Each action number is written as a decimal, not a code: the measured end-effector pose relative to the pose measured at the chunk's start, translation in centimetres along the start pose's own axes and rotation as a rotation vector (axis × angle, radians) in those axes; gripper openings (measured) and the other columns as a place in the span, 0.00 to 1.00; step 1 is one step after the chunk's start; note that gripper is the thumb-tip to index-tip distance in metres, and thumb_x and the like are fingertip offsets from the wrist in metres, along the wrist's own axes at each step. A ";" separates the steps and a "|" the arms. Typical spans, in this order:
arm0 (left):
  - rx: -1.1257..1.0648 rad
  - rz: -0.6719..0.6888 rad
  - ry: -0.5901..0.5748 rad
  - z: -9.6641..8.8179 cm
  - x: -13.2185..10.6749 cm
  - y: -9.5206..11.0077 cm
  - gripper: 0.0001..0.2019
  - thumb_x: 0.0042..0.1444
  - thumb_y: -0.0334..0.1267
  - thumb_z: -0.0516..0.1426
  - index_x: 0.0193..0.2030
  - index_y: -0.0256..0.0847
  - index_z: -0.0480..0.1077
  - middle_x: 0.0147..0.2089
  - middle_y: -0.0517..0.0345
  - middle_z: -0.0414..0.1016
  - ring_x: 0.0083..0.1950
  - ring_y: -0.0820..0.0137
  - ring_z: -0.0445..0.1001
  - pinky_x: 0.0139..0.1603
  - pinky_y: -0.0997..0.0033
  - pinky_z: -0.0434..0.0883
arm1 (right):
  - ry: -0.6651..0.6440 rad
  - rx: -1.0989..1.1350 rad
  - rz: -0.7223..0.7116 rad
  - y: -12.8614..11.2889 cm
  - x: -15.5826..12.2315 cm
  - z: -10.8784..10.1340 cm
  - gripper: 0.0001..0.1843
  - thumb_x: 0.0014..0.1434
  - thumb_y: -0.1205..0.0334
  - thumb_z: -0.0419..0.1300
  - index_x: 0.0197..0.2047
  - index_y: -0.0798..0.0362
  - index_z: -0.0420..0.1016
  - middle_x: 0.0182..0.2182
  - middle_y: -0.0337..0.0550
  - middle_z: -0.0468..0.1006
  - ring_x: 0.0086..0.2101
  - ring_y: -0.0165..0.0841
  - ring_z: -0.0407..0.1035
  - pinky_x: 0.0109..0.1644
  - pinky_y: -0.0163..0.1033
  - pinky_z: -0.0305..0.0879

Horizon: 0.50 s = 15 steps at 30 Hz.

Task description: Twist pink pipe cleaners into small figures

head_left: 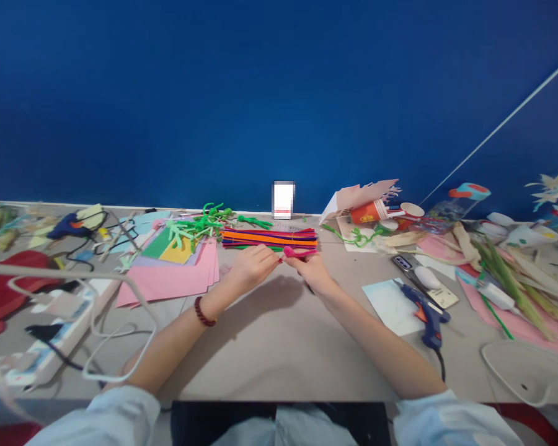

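My left hand (251, 266) and my right hand (311, 267) meet over the middle of the grey table (279, 334), both with fingers pinched on a fuzzy pink pipe cleaner (294, 252) that runs between them. Just behind my hands lies a flat bundle of coloured pipe cleaners (270, 238), orange, purple, red and green. A dark red bead bracelet (203, 313) sits on my left wrist.
Pink and coloured paper sheets (177, 272) with bent green pipe cleaners (204, 222) lie at left, with a power strip (51, 334) and cables beyond. A blue glue gun (425, 313), a red paper cup (368, 212), dried stalks (516, 279) and paper scraps crowd the right.
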<state>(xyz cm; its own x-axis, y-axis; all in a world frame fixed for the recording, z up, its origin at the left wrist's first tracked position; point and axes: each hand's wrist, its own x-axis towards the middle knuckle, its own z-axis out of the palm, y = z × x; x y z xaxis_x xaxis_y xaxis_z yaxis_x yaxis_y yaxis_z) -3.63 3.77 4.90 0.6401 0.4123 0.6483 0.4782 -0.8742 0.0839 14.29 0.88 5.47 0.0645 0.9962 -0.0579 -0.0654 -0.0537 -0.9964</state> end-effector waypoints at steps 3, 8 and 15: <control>0.096 0.162 -0.044 -0.1 -0.4 -0.1 0.09 0.61 0.31 0.50 0.35 0.41 0.70 0.33 0.54 0.74 0.34 0.70 0.72 0.33 0.69 0.67 | -0.068 0.089 0.194 -0.1 -0.3 -0.1 0.15 0.38 0.57 0.69 0.18 0.53 0.67 0.12 0.29 0.55 0.16 0.22 0.45 0.18 0.32 0.41; -0.027 -0.026 0.034 0.2 -0.1 0.3 0.07 0.60 0.34 0.52 0.36 0.41 0.72 0.34 0.53 0.76 0.36 0.69 0.72 0.37 0.67 0.68 | -0.118 0.129 0.215 0.0 -0.2 -0.3 0.17 0.38 0.53 0.70 0.20 0.53 0.67 0.13 0.28 0.53 0.16 0.21 0.43 0.17 0.31 0.40; -0.910 -0.759 -0.264 -0.4 1.0 0.1 0.12 0.51 0.46 0.60 0.31 0.37 0.74 0.30 0.55 0.76 0.29 0.72 0.71 0.31 0.73 0.67 | -0.069 -0.117 -0.272 0.5 0.5 -0.8 0.10 0.49 0.53 0.64 0.27 0.50 0.78 0.27 0.40 0.75 0.30 0.32 0.66 0.36 0.37 0.63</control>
<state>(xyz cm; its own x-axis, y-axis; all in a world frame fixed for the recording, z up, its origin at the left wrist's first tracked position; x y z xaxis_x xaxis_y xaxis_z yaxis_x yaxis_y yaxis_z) -3.19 3.94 5.84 0.5341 0.8446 0.0387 0.2549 -0.2045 0.9451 15.06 1.34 4.91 -0.0039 0.9771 0.2126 0.0604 0.2125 -0.9753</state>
